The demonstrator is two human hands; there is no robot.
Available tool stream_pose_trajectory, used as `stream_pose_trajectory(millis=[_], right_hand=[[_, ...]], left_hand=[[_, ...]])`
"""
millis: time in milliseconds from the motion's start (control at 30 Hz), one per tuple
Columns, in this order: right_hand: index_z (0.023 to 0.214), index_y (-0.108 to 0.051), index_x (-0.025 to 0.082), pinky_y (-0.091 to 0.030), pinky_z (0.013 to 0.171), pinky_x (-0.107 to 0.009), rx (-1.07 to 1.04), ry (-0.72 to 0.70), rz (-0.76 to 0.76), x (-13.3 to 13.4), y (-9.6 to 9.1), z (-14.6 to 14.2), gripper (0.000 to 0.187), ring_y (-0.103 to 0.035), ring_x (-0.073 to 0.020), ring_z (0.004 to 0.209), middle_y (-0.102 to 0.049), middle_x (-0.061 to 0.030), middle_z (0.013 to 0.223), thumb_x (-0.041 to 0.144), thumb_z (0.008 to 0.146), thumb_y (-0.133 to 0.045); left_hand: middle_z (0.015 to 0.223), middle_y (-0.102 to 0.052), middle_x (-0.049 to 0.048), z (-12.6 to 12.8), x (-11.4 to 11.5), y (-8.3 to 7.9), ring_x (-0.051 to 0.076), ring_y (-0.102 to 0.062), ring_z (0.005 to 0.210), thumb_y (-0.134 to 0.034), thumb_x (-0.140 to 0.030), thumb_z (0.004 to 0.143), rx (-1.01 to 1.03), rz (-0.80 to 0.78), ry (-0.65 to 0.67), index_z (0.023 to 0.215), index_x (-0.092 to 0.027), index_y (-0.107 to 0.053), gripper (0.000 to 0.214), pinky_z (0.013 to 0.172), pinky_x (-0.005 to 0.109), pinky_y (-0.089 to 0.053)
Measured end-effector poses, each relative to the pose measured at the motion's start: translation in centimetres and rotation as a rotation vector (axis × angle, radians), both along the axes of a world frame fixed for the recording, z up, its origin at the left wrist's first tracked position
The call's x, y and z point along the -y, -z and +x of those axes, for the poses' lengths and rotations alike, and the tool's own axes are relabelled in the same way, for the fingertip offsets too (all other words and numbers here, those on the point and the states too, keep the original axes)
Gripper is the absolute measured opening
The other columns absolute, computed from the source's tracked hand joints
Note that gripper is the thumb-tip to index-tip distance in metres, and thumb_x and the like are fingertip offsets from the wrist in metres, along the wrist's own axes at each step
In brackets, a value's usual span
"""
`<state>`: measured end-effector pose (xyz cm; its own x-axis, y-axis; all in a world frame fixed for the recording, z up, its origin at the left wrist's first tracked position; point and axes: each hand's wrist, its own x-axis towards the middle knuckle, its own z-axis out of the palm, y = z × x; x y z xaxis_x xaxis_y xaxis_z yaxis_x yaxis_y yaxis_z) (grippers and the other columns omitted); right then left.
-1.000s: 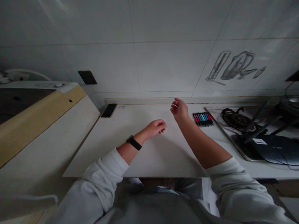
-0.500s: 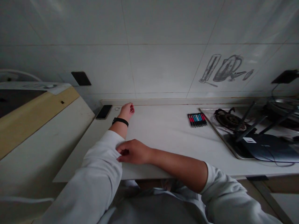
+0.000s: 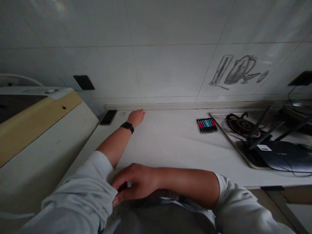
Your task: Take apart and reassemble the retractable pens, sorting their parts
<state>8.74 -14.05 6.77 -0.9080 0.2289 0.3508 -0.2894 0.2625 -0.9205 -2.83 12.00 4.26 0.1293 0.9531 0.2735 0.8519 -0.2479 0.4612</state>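
My left arm reaches forward over the white countertop (image 3: 165, 139). At its end my left hand (image 3: 136, 117) is closed in a loose fist, back upward, with nothing seen in it. A black watch (image 3: 128, 126) circles that wrist. My right hand (image 3: 136, 180) lies across my body and pinches the rolled edge of the left grey-white sleeve (image 3: 104, 172) between thumb and fingers. The sleeve is bunched below the elbow, so the left forearm (image 3: 114, 143) is bare. The right sleeve (image 3: 234, 195) is also pushed up.
Left of my left hand are a phone (image 3: 108, 117) and a small ring-shaped item (image 3: 122, 113). A row of pens (image 3: 207, 125) lies at the right. Beyond it, a router (image 3: 287, 156) with antennas rests on the gas stove (image 3: 239, 125). A white cabinet (image 3: 60, 139) stands at the left.
My right hand has pulled the left sleeve back from near the wrist toward the elbow, baring the forearm. My left fist has turned back-up and shifted slightly right.
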Motion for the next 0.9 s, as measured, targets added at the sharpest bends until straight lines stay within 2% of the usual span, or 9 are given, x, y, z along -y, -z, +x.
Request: stream_pose_trajectory(millis=[67,167,300,367,467,567,633,767,900], right_hand=[[0.095,-0.072,0.012,-0.05,0.08,-0.021,0.006,0.062,0.079,-1.4,0.0,0.6,0.03,-0.065,-0.0124,0.083,-0.072,-0.0058,0.093,0.042,0.094,-0.07],[0.096,-0.071,0.015,-0.049,0.08,-0.023,0.066,0.299,0.147,-4.5,0.5,3.4,0.021,-0.064,-0.0134,0.085,-0.073,-0.0059,0.095,0.033,0.098,-0.062],[0.095,-0.072,0.016,-0.045,0.071,-0.024,0.232,0.712,0.173,-9.2,2.0,10.1,0.022,-0.059,-0.0128,0.073,-0.069,-0.0025,0.083,0.035,0.096,-0.061],[0.096,-0.072,0.016,-0.043,0.067,-0.024,0.308,0.893,0.187,-11.2,2.8,13.8,0.025,-0.056,-0.0124,0.069,-0.067,-0.0009,0.079,0.038,0.094,-0.059],[0.101,-0.072,0.018,-0.045,0.072,-0.027,0.42,1.224,0.268,-13.6,3.6,18.8,0.026,-0.061,-0.0158,0.075,-0.071,-0.004,0.086,0.038,0.094,-0.058],[0.11,-0.071,0.019,-0.048,0.089,-0.032,0.56,1.511,0.451,-15.0,3.4,23.5,0.028,-0.065,-0.0212,0.092,-0.073,-0.0102,0.104,0.032,0.096,-0.051],[0.118,-0.07,0.019,-0.044,0.101,-0.036,0.687,1.629,0.574,-15.5,3.0,26.4,0.031,-0.063,-0.0255,0.108,-0.071,-0.0132,0.114,0.03,0.097,-0.049],[0.135,-0.058,0.016,-0.043,0.104,-0.04,0.922,1.921,0.516,-15.9,3.2,31.3,0.045,-0.059,-0.0304,0.119,-0.066,-0.0167,0.127,0.037,0.095,-0.055],[0.155,-0.033,0.009,-0.04,0.107,-0.049,1.208,1.968,0.347,-16.2,4.8,33.2,0.092,-0.052,-0.04,0.132,-0.054,-0.0281,0.141,0.06,0.087,-0.066]], left_hand=[[0.087,-0.07,0.0133,1.5,1.3,-0.1,0.027,-0.067,0.09,-0.044,-0.039,0.103,-0.101,0.068,0.054,0.09,-0.018,-0.064,0.032,0.079,0.035,-0.045],[0.077,-0.068,0.006,3.0,3.8,-0.7,0.02,-0.064,0.074,-0.04,-0.042,0.104,0.078,0.095,0.167,0.087,-0.02,-0.062,0.035,0.071,0.031,-0.044],[0.076,-0.067,0.0006,3.4,8.3,-0.7,0.014,-0.058,0.062,-0.045,-0.044,0.101,0.356,-0.08,0.337,0.089,-0.021,-0.061,0.03,0.062,0.026,-0.043],[0.076,-0.067,0.0007,3.4,10.4,-0.2,0.014,-0.058,0.065,-0.05,-0.044,0.098,0.396,-0.159,0.394,0.087,-0.021,-0.062,0.028,0.064,0.026,-0.044],[0.076,-0.066,0.001,3.1,12.3,1.2,0.015,-0.059,0.069,-0.053,-0.045,0.096,0.455,-0.219,0.411,0.086,-0.021,-0.062,0.028,0.067,0.027,-0.046],[0.074,-0.064,0.0006,2.4,12.5,3.0,0.016,-0.059,0.072,-0.052,-0.045,0.096,0.48,-0.178,0.348,0.085,-0.021,-0.062,0.029,0.07,0.027,-0.045],[0.072,-0.063,-0.0003,1.7,12.1,3.9,0.016,-0.058,0.071,-0.053,-0.045,0.095,0.45,-0.16,0.328,0.084,-0.021,-0.063,0.028,0.07,0.027,-0.044],[0.071,-0.063,-0.0006,0.5,11.3,4.7,0.016,-0.058,0.069,-0.054,-0.044,0.095,0.395,-0.156,0.298,0.086,-0.021,-0.065,0.027,0.068,0.027,-0.042],[0.072,-0.065,-0.0007,0.3,11.4,4.6,0.016,-0.059,0.069,-0.053,-0.045,0.097,0.294,-0.135,0.344,0.089,-0.021,-0.067,0.03,0.068,0.027,-0.042]])
